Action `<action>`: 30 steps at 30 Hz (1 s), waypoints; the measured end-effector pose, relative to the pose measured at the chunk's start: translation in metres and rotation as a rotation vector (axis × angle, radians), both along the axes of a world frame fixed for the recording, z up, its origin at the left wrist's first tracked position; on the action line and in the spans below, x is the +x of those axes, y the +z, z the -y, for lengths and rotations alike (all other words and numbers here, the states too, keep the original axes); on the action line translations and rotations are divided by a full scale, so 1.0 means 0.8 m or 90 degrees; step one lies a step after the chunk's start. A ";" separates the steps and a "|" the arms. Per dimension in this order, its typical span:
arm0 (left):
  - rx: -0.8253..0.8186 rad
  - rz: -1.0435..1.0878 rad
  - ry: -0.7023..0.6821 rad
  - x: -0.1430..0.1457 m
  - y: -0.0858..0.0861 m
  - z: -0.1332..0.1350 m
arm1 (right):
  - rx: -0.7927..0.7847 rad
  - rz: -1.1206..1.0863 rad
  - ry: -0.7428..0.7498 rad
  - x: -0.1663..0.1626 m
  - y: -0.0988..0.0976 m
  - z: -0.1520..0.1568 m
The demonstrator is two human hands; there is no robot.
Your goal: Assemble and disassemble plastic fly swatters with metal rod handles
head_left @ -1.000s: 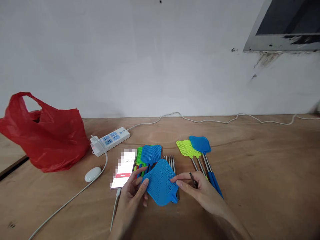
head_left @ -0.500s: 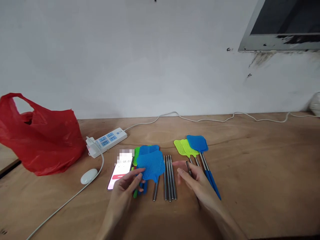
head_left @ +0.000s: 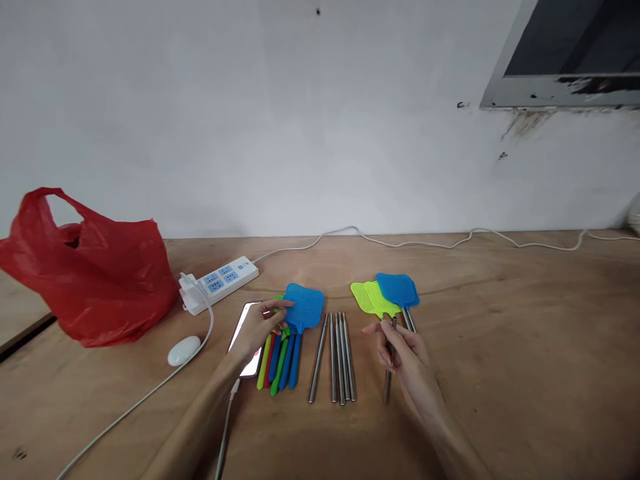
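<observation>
My left hand (head_left: 263, 325) is closed, with thumb and fingertips at the left edge of a blue fly swatter head (head_left: 305, 308). Beneath that head lie other heads, mostly hidden. Several coloured handles (head_left: 285, 363) in yellow, red, blue and green lie in a row just below. In my right hand (head_left: 403, 350) a metal rod (head_left: 388, 387) is gripped near its upper end, slanting down toward the table. Between the hands lie several loose metal rods (head_left: 341, 360), side by side. Beyond my right hand are yellow-green swatters (head_left: 370, 298) and blue swatters (head_left: 400, 290) with metal shafts.
A lit phone (head_left: 253, 363) lies partly under my left hand, a cable at its lower end. Behind it are a white power strip (head_left: 227, 283) and a white oval device (head_left: 184, 351). A red plastic bag (head_left: 110, 280) stands left. A white cord (head_left: 410, 241) runs along the wall.
My left hand has moved the blue swatter head away from me, over the pile, uncovering the coloured handles. My right hand still holds the rod, now more upright. The view has shifted slightly.
</observation>
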State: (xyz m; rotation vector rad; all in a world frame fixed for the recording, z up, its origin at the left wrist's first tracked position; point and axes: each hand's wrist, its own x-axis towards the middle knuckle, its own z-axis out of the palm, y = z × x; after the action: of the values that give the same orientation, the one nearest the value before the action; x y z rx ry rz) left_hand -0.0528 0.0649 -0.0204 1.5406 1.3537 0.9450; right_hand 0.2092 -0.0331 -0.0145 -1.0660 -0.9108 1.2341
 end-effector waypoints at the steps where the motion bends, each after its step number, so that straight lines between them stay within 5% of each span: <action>1: 0.007 -0.019 -0.003 0.000 -0.003 -0.003 | 0.002 0.008 0.005 0.001 -0.001 0.000; 10: 0.118 -0.269 -0.022 -0.004 -0.010 -0.007 | 0.018 0.097 0.012 0.000 -0.003 -0.003; 16: 0.152 -0.408 -0.024 -0.001 -0.003 0.000 | 0.039 0.304 0.015 0.008 -0.005 -0.001; 21: 0.164 -0.448 -0.021 0.003 0.007 0.014 | 0.049 0.457 0.062 0.015 -0.010 -0.002; 30: 0.146 -0.410 -0.076 0.020 0.001 0.077 | 0.052 0.481 0.067 0.023 -0.036 -0.015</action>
State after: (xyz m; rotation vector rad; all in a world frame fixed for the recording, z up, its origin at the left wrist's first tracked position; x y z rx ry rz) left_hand -0.0367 0.0031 -0.0193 2.1971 1.5960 0.5541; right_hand 0.2275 -0.0214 -0.0432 -1.4615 -1.5888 0.8578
